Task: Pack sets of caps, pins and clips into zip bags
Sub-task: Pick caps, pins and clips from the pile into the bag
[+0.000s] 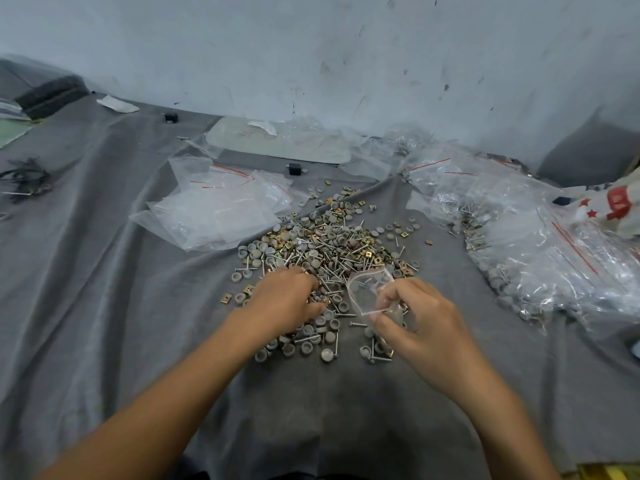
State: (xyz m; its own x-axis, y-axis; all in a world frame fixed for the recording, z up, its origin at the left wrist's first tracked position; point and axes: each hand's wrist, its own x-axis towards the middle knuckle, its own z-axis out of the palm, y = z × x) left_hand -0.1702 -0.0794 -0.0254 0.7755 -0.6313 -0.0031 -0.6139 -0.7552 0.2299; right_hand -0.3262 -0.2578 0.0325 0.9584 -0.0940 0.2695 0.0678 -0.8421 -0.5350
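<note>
Two bare hands are over the desk, which is draped in a wrinkled grey woven cloth (104,271), soft folds running towards the near edge. Centre stage is one sprawling heap of small parts (329,244), far too many to count, in three kinds: round grey plastic caps (258,253), dished like little cups; thin silver metal pins (332,249) with flat heads; and square brass-coloured metal clips (370,252). The left hand (284,299) is down on the near left side of that heap, fingers curled onto the pieces; whether they have closed on anything can't be told. The right hand (415,323) pinches a small clear plastic zip bag (369,289) between thumb and curled fingers, holding it just above the heap's near right side, a few parts showing dimly through the film. Far left lies a loose stack of empty clear zip bags (214,209), glossy, with thin red lines across them. On the right, a crinkly bank of filled clear bags (536,258) runs from far to near. Two small black blocks (170,117) (294,169) sit at the far side, below a scuffed pale wall (311,57).
</note>
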